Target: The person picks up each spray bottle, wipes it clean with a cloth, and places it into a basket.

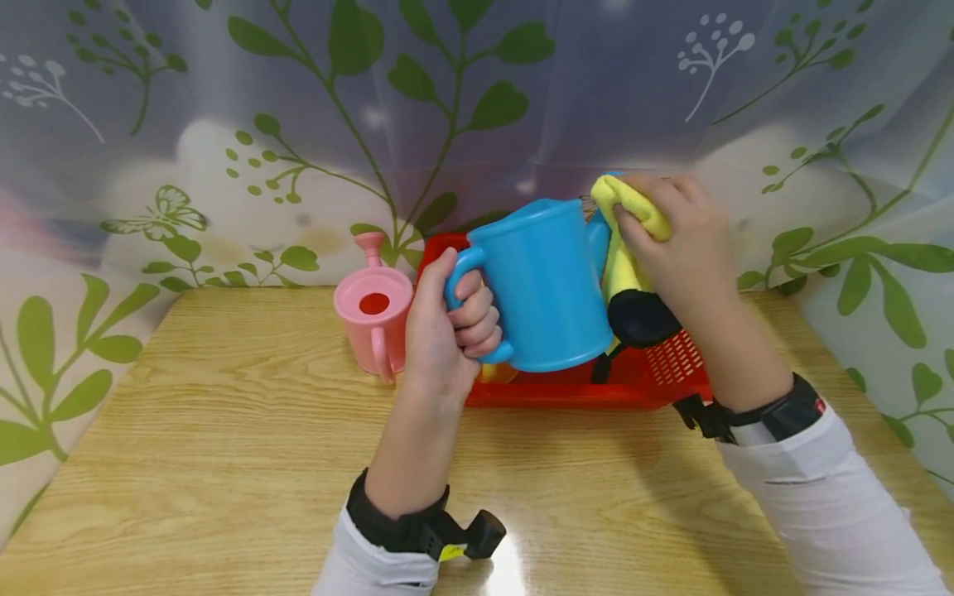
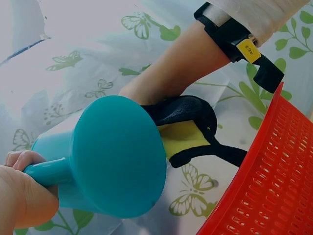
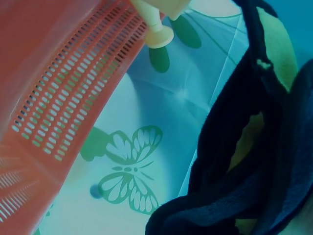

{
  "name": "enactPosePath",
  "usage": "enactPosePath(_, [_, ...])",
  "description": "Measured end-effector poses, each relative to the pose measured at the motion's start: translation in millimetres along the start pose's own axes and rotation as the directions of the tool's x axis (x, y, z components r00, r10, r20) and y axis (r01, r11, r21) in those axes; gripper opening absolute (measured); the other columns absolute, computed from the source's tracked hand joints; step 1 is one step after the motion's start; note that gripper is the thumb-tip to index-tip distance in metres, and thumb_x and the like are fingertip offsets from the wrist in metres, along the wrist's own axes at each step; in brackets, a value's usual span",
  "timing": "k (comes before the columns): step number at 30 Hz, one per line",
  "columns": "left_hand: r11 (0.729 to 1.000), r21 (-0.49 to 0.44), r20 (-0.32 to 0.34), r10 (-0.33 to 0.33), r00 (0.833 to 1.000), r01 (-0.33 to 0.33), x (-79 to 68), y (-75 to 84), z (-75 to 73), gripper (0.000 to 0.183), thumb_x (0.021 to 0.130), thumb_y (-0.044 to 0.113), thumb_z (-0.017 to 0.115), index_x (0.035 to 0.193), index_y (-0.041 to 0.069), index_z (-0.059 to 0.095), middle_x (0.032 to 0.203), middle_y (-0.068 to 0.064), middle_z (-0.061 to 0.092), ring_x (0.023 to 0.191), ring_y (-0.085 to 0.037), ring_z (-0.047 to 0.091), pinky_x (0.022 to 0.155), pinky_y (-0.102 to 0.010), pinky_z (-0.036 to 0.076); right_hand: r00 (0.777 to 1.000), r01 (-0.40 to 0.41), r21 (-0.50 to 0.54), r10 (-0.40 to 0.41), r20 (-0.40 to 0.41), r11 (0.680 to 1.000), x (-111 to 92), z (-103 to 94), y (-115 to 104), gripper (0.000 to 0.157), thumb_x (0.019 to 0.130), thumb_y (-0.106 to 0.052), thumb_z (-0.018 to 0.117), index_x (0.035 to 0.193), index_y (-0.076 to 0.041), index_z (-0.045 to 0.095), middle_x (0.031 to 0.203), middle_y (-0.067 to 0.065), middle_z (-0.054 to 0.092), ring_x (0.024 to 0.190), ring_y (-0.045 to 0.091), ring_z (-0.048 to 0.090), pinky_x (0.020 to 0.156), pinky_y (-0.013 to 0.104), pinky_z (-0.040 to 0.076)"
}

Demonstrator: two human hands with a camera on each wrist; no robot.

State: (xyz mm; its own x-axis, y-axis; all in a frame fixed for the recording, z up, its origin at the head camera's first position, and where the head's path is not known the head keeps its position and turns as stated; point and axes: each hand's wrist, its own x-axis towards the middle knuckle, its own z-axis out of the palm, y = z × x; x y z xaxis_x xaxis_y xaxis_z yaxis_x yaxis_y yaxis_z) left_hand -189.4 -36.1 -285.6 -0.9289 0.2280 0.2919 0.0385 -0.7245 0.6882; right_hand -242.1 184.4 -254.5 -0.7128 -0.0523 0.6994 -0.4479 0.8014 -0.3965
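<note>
My left hand grips the handle of a blue watering can, fingers curled round it. The can is held up over the red basket, and in the left wrist view its round base faces the camera. My right hand pinches a yellow cloth with black edging at the can's spout, which the cloth partly hides. In the right wrist view, dark folds of the cloth hang close to the camera.
A red slotted basket stands on the wooden table below the can, with a yellow item partly visible inside. To its left is a pink watering can. Behind the table hangs a leaf-patterned curtain.
</note>
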Motion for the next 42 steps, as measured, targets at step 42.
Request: enactPosePath(42, [0.982,-0.152,-0.221,0.077,0.972,-0.112,1.4,8.2,-4.0,0.041,0.093,0.030,0.042,0.057,0.015,0.032,0.040,0.007,0.029,0.033,-0.007,0.021,0.038,-0.020,0.008,0.985,0.046,0.164,-0.072,0.156,0.985,-56,4.5,13,0.028,0.082,-0.016,0.064,0.110,-0.012,0.064,0.093,0.012,0.063,0.077,0.017,0.047,0.059,0.031,0.036])
